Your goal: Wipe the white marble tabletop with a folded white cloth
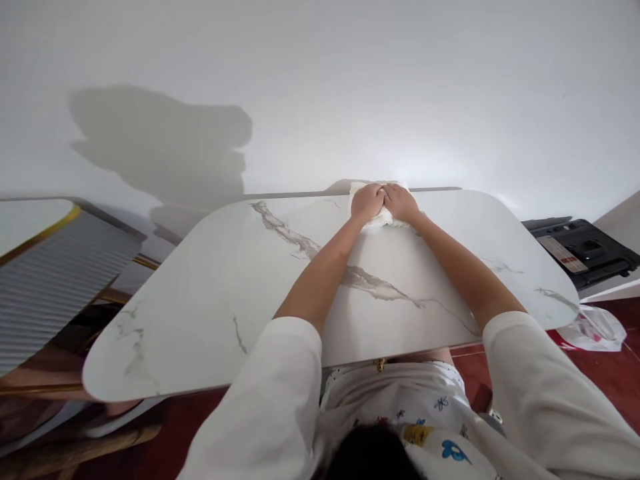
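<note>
My left hand (368, 201) and my right hand (401, 203) are side by side at the far edge of a white marble-patterned table (225, 287), their fingers meeting. Both press down on a white cloth (384, 219), which spreads out under and around them and reaches close to the wall. The fingers look bent in and closed on the cloth, though the fingertips are partly hidden. Both arms stretch forward across the tabletop.
Behind the table rises a white wall (320, 87). On the left stands a ribbed grey cabinet (65, 287) with gold trim. To the right lie a black case-like device (590, 250) and, lower down, a white plastic bag (595, 330) over the red floor (620, 377).
</note>
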`<control>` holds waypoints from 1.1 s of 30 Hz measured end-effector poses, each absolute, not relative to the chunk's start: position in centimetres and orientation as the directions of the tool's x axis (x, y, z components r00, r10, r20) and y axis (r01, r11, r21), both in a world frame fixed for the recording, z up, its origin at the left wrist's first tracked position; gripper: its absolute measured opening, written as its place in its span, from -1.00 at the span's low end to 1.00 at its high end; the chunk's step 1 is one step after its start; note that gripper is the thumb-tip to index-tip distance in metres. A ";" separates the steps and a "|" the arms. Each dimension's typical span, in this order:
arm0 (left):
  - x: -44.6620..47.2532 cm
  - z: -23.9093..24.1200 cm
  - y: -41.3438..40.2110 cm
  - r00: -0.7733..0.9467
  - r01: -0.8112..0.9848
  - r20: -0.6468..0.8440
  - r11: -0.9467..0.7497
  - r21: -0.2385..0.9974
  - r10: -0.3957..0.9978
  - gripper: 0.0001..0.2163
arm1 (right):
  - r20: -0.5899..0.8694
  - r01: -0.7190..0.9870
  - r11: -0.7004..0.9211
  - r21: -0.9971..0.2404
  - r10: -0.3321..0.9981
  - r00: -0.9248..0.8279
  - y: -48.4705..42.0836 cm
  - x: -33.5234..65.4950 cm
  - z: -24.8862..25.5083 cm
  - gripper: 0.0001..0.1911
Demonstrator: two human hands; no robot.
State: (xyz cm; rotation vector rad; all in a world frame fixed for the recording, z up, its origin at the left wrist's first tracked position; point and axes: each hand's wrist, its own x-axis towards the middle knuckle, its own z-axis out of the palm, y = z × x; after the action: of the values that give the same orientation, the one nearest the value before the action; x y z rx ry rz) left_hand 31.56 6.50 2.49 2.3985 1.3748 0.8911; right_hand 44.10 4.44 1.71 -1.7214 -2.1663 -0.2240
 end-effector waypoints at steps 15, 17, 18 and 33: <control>25.1 2.1 -9.7 0.542 0.665 0.341 -0.640 0.385 0.768 -0.57 | 0.367 0.960 0.258 -0.105 0.908 -0.204 -13.4 38.4 1.2 -0.46; 24.3 2.0 -12.1 0.552 0.673 0.300 -0.629 0.390 0.778 -0.54 | 0.354 0.961 0.245 -0.130 0.916 -0.186 -15.8 37.7 1.0 -0.44; 24.1 2.0 -13.2 0.548 0.679 0.279 -0.614 0.402 0.788 -0.52 | 0.346 0.959 0.243 -0.144 0.921 -0.181 -16.9 37.6 1.0 -0.43; 30.4 3.2 -17.4 0.527 0.632 0.087 -0.459 0.625 0.845 -0.45 | 0.230 0.972 0.204 -0.115 0.958 -0.173 -21.3 44.8 2.3 -0.42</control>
State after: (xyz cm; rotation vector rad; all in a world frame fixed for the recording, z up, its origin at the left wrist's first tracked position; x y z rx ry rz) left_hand 30.37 -17.43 3.24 2.2389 1.1975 0.5314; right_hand 44.84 -21.33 2.29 -1.8352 -2.2287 -0.0844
